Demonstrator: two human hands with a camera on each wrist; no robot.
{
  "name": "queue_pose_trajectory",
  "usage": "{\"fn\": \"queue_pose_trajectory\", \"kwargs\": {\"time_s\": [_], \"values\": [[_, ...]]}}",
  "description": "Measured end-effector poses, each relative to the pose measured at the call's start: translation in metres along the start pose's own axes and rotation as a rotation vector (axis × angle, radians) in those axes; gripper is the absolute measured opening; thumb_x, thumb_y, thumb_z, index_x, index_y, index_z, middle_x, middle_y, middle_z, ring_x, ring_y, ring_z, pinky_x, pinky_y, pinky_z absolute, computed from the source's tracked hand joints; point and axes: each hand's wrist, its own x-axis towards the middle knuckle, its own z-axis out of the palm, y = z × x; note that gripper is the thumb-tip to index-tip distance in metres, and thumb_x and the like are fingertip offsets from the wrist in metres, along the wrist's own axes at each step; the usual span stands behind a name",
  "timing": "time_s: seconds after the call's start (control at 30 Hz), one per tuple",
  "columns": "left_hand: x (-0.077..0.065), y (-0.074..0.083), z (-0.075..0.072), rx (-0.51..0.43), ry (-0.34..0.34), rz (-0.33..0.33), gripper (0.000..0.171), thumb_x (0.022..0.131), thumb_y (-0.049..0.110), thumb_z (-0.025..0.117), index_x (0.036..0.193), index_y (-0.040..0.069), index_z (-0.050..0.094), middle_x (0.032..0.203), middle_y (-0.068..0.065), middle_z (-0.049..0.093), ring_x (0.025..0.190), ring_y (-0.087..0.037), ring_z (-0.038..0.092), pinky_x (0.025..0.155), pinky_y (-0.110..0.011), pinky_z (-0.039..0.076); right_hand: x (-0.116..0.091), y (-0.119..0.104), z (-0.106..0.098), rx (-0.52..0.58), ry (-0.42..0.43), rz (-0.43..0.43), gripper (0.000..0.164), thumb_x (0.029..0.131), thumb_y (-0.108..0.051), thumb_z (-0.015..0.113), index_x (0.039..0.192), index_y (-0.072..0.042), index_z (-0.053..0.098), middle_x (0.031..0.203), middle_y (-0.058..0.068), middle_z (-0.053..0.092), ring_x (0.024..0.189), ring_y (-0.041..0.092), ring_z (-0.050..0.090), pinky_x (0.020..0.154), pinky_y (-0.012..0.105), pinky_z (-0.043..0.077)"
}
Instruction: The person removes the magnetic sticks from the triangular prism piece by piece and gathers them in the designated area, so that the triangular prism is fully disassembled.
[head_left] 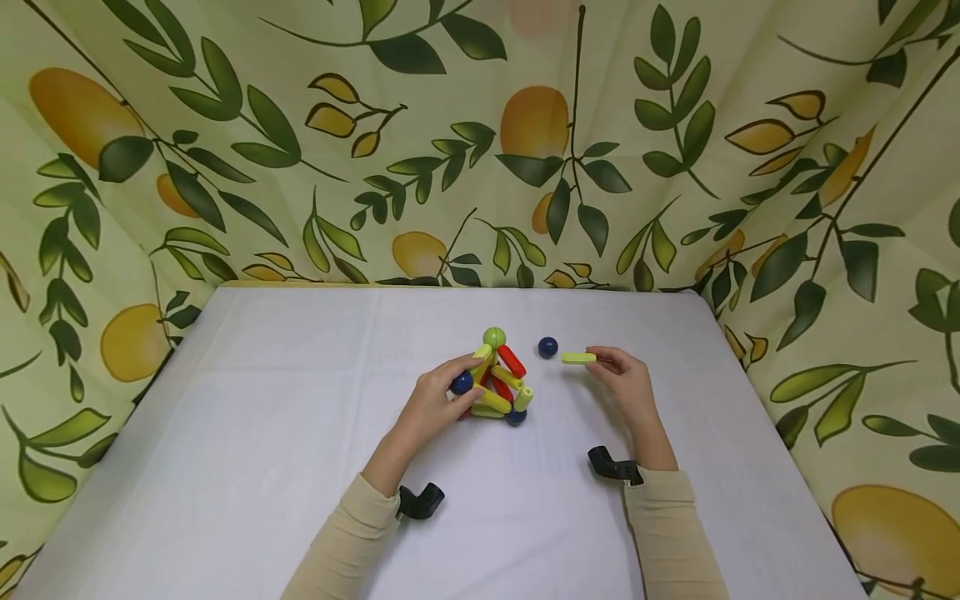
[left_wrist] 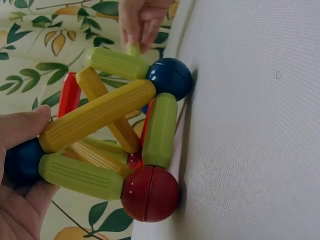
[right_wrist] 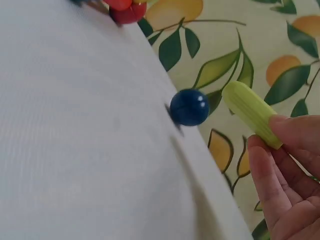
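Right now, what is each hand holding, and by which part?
The right hand pinches a green rod by one end; the left hand grips the rod structure around a blue ball.

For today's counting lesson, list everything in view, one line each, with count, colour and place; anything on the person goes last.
Frame: one, multicoloured, at the left hand
Rods in frame: several, some hidden; yellow, light green, red
Balls in frame: at least four; blue, red, green
Loose ball: one, dark blue, on the table between frame and right hand
Held rod: one, light green, in the right hand
Table: one, white surface, beneath the frame
Leaf-and-fruit fabric: panel count unclear, cream, behind and beside the table
Wrist devices: two, black, one per wrist
Sleeves: two, beige, on the forearms
Hands: two, bare, over the table
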Motion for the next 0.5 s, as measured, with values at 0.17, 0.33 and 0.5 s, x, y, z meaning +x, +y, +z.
{"fn": "queue_pose_trajectory", "kwargs": {"time_s": [0.17,0.33,0.5], "values": [[-0.001,0.000,0.001,0.003,0.004,-0.007,0.046,0.082,0.014,0.073,0.125,0.008,0.059,0.132,-0.011,0.058,0.122,-0.025,0.055,0.096,-0.035,0.047,0.006,0.015,-0.001,-0.045,0.008,0.089,0.032,0.088,-0.008,0.065,0.119,0.002,0.062,0.117,0.022,0.061,0.087,-0.002,0.059,0.073,0.009,0.048],[-0.001,0.000,0.001,0.002,0.005,-0.010,0.046,0.082,0.013,0.073,0.125,0.008,0.059,0.132,-0.010,0.058,0.122,-0.025,0.055,0.096,-0.035,0.047,0.013,0.029,0.003,-0.145,0.012,0.109,0.028,0.089,-0.008,0.064,0.115,-0.002,0.065,0.112,0.018,0.065,0.087,0.007,0.059,0.070,0.010,0.047],[0.000,-0.001,0.001,0.002,0.010,0.010,0.045,0.082,0.014,0.073,0.124,0.008,0.060,0.131,-0.011,0.058,0.121,-0.025,0.055,0.097,-0.034,0.046,0.014,0.037,0.004,-0.292,0.032,0.065,0.028,0.089,-0.010,0.064,0.116,-0.006,0.066,0.108,0.015,0.066,0.093,0.020,0.058,0.075,0.018,0.046]]}}
